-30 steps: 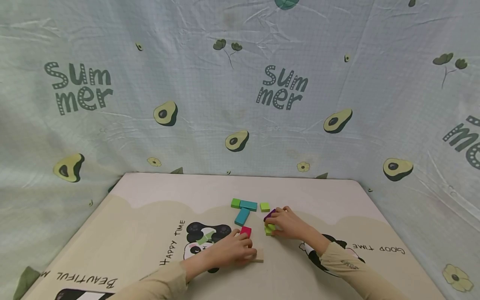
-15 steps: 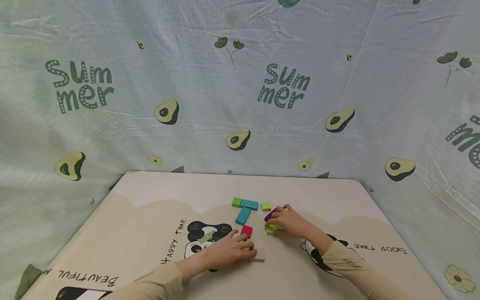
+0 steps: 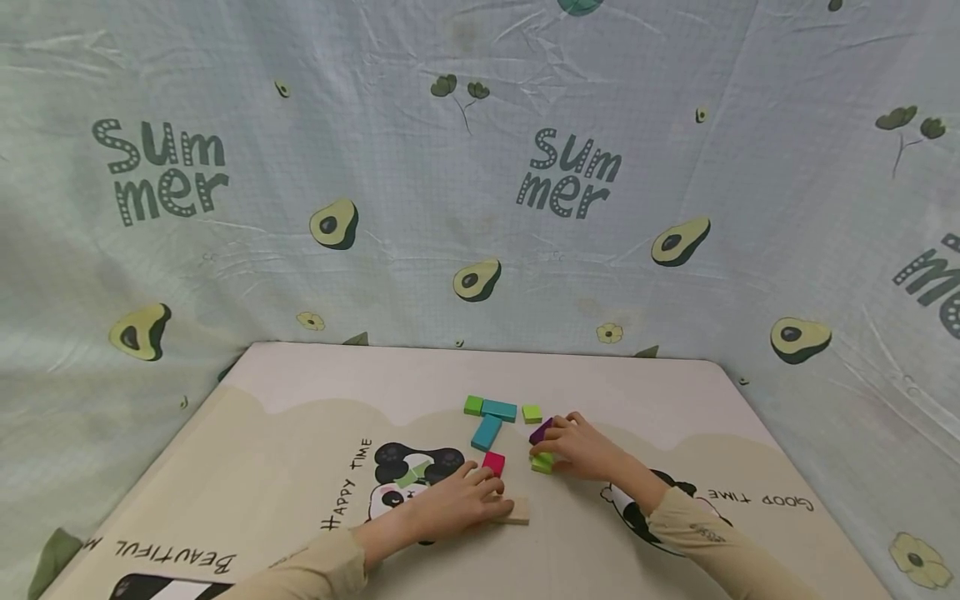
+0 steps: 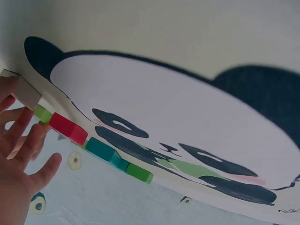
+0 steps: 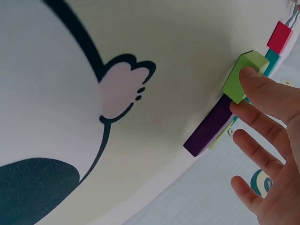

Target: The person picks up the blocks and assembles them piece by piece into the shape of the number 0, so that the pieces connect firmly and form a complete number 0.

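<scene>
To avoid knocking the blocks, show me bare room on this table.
Free: the table beyond the teal blocks; its near middle, between the sleeves; left of the Happy Time lettering. Crowded: the centre, with the left hand on the wooden block near the red block, the right hand on the nearer lime block beside the purple block.

Left grip [image 3: 456, 502] palm-down, right grip [image 3: 581, 448] pinching

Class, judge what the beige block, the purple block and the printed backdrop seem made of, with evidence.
Beige block: probably bare wood, matte, pale tan. Purple block: probably painted wood, smooth colour, crisp edges; plastic possible. Printed backdrop: likely thin fabric or plastic sheeting, creased and slightly shiny.
</scene>
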Tool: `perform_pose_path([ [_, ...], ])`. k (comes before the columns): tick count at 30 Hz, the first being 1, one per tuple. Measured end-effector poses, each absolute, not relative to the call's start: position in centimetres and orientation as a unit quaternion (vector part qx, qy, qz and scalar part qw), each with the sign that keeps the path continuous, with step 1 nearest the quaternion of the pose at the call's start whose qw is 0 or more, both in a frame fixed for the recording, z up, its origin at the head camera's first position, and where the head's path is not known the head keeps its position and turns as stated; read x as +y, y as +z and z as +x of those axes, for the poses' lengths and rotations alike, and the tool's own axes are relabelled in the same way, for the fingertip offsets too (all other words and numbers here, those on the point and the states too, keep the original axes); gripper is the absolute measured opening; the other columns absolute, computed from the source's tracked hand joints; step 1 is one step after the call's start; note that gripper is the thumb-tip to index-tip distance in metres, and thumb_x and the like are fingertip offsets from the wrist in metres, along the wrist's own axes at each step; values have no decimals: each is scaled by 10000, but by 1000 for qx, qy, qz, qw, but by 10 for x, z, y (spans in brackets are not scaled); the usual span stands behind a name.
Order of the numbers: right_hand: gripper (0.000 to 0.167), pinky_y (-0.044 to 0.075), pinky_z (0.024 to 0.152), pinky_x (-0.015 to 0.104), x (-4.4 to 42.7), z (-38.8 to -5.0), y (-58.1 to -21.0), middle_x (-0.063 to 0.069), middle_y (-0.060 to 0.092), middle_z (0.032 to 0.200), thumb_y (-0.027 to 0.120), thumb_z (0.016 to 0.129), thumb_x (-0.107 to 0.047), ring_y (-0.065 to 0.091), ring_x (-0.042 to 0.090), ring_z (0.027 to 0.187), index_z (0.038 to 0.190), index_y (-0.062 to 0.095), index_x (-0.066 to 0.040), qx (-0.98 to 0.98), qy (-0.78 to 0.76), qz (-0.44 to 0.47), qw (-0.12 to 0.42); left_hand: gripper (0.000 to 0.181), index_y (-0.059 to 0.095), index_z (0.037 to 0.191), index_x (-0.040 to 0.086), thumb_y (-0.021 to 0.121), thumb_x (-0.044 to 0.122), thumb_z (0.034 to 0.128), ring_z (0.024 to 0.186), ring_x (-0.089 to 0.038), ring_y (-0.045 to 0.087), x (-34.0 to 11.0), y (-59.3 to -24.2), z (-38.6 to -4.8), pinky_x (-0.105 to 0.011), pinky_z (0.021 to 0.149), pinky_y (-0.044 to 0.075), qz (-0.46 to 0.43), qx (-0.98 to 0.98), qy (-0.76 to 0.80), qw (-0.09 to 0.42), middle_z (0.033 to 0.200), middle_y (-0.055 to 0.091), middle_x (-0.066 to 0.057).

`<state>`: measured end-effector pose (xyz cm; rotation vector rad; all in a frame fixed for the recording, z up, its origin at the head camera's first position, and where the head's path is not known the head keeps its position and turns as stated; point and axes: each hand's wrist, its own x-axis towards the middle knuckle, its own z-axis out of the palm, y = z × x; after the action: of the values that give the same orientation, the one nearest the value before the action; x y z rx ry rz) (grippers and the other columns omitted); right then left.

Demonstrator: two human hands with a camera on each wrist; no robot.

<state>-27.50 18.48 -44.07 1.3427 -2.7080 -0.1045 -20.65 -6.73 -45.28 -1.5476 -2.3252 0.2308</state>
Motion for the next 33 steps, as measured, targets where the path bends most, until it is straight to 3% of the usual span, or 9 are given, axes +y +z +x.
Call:
perform_pose_path([
  [33, 352, 373, 855, 407, 188, -267, -442, -33, 632, 984, 700, 715, -411, 483, 182, 981, 1009, 619, -236, -894, -45, 441, 55, 294, 543, 1152, 289, 564, 311, 860, 970, -109, 484, -66, -451, -204, -316, 860, 432, -543, -817, 89, 171, 1040, 572, 59],
])
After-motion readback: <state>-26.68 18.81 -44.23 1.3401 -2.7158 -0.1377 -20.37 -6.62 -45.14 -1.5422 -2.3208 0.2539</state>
